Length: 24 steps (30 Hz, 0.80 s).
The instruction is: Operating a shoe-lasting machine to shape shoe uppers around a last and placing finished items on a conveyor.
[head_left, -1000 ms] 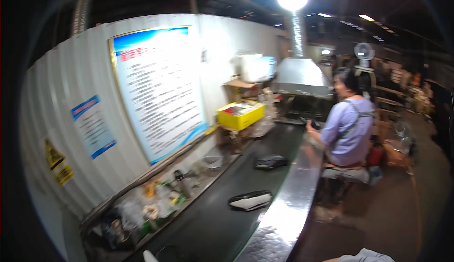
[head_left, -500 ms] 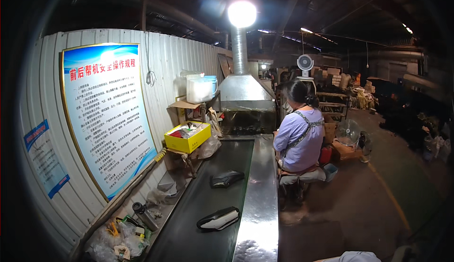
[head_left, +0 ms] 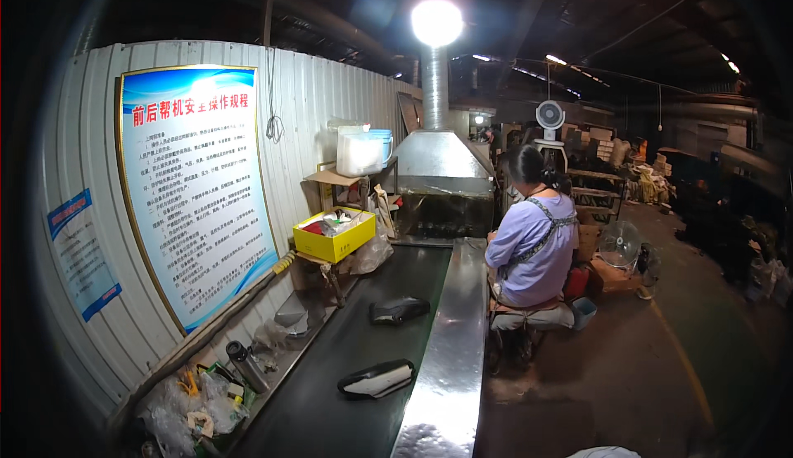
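Neither of my hands is in the picture. A white piece of cloth [head_left: 607, 452] just shows at the lower edge, right of the metal strip; what it belongs to I cannot tell. On the dark conveyor belt [head_left: 330, 408] in front of me lie two shoe-shaped pieces. The nearer shoe [head_left: 377, 380] is black with a pale side panel and rests on its side. Farther up the belt lies a darker shoe [head_left: 400, 310], black and grey. A shiny metal ledge [head_left: 446, 359] runs along the belt's right side.
A person in a lilac top [head_left: 533, 247] sits right of the ledge. At the belt's far end stands a metal hood [head_left: 442, 156]. Left of the belt are a yellow box [head_left: 339, 243], a flask [head_left: 245, 365] and plastic bags [head_left: 169, 425]. A fan [head_left: 618, 245] stands at right.
My view has turned slightly, so most of the scene sits a little farther right. Less of the white cloth shows at the lower edge. Both shoes remain on the belt.
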Each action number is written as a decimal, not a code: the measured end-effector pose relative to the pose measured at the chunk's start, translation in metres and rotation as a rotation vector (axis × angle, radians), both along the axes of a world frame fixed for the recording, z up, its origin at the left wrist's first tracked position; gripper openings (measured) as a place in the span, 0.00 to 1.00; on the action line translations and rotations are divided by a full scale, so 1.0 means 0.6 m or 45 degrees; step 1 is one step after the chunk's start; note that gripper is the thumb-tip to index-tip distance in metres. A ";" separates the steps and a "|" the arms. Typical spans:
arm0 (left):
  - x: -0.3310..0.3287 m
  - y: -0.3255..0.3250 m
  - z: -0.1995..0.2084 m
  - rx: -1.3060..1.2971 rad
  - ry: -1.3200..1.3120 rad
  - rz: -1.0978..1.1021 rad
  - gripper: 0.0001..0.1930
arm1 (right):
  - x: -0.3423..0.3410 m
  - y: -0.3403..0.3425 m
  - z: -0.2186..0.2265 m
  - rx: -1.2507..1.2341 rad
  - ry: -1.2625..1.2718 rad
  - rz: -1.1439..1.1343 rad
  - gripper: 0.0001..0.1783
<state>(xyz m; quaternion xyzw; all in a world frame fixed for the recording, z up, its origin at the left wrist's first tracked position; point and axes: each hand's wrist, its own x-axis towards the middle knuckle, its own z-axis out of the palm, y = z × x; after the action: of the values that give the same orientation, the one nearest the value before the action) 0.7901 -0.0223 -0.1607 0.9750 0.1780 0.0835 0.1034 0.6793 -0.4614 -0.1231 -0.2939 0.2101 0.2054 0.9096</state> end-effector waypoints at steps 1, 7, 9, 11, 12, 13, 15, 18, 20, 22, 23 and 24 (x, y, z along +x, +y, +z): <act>-0.023 -0.020 0.025 0.014 -0.001 0.004 0.41 | -0.006 -0.016 -0.037 0.014 -0.001 0.004 0.37; -0.138 -0.197 0.185 -0.173 -0.531 -1.036 0.22 | -0.042 -0.097 -0.132 0.089 -0.045 -0.210 0.41; -0.179 -0.262 0.163 -0.235 -0.606 -1.221 0.19 | -0.037 -0.107 -0.114 0.039 0.066 -0.195 0.40; -0.247 -0.313 0.106 -0.186 -0.487 -1.304 0.21 | -0.054 -0.101 -0.054 -0.025 0.205 -0.185 0.39; -0.281 -0.342 0.083 -0.145 -0.479 -1.430 0.22 | -0.051 -0.096 -0.021 -0.120 0.472 -0.174 0.37; -0.302 -0.365 0.060 -0.096 -0.473 -1.555 0.23 | -0.047 -0.094 0.014 -0.210 0.735 -0.161 0.37; -0.332 -0.409 0.024 -0.060 -0.453 -1.636 0.25 | -0.064 -0.076 0.069 -0.286 0.565 -0.214 0.31; -0.336 -0.447 0.020 -0.344 -0.345 -1.758 0.18 | -0.081 -0.100 -0.006 -0.866 -0.024 -0.404 0.23; -0.304 -0.425 -0.003 -1.067 0.007 -1.447 0.11 | -0.091 -0.094 0.008 -1.311 -0.289 -0.254 0.29; -0.250 -0.396 0.068 -1.965 0.290 -0.499 0.31 | -0.128 -0.086 0.134 -1.445 -0.552 0.273 0.31; -0.225 -0.377 0.108 -2.520 0.535 -0.300 0.39 | -0.151 -0.092 0.091 -1.490 -0.964 0.232 0.29; -0.196 -0.337 0.123 -3.047 0.736 0.017 0.47 | -0.172 -0.080 0.126 -1.647 -1.006 0.571 0.29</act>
<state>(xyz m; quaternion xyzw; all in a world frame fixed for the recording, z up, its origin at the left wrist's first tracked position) 0.6724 -0.2243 -0.0870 0.2477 0.1637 -0.3505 0.8882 0.5759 -0.5096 -0.0477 -0.8510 -0.1151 0.1014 0.5022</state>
